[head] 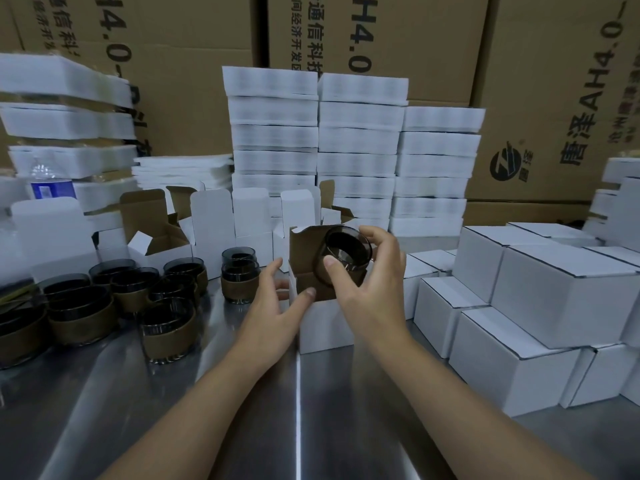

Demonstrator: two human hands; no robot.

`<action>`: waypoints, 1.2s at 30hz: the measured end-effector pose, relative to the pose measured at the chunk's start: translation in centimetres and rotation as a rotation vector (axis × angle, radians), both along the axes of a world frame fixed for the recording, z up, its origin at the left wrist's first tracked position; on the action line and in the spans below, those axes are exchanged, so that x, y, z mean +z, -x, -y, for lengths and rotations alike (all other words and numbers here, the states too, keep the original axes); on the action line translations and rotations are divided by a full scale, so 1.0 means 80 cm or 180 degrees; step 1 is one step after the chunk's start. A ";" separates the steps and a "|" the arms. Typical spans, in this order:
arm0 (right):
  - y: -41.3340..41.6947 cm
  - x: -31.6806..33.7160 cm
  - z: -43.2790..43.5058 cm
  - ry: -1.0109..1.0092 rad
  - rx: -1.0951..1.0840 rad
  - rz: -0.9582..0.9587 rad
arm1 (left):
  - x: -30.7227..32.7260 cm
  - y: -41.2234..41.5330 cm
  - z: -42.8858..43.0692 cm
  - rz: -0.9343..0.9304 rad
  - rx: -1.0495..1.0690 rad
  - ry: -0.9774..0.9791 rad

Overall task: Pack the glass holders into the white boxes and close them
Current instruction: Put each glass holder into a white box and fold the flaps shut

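The right grip [374,282] pinches a dark glass holder [343,249], tilted on its side just above the open white box [322,329] on the desk [207,393]. The left grip [273,303], fingers spread, braces the box's near-left corner. Best to turn the holder base-down and lower it straight between the flaps.

Cartons stacked behind the counter's far edge, all print turned sideways.
- Right carton [561,81]: "AH4.0-" beside "唐泽", with a round black logo [505,165] below.
- Middle carton [408,39]: "H4.0", columns "通信科技" and "经济开发区".
- Left carton [166,57]: "H4.0-", "通信科".

Water bottle [52,188], far left corner: blue label, print illegible.
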State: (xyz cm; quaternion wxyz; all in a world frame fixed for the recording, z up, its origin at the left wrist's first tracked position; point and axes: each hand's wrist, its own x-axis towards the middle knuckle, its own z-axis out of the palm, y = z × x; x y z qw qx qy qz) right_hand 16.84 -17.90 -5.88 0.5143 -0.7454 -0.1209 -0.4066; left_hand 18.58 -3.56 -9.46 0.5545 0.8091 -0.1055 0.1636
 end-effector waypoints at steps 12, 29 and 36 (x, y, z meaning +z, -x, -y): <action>-0.012 -0.012 0.002 0.1178 0.0145 -0.0575 | -0.002 0.000 0.007 0.0089 -0.0262 -0.0040; -0.016 -0.016 0.013 0.0511 0.0156 -0.0013 | -0.003 -0.001 0.009 0.0020 -0.0196 0.0109; -0.034 -0.011 0.022 -0.1636 0.0893 -0.1136 | -0.004 -0.006 0.006 -0.0198 -0.0447 0.0484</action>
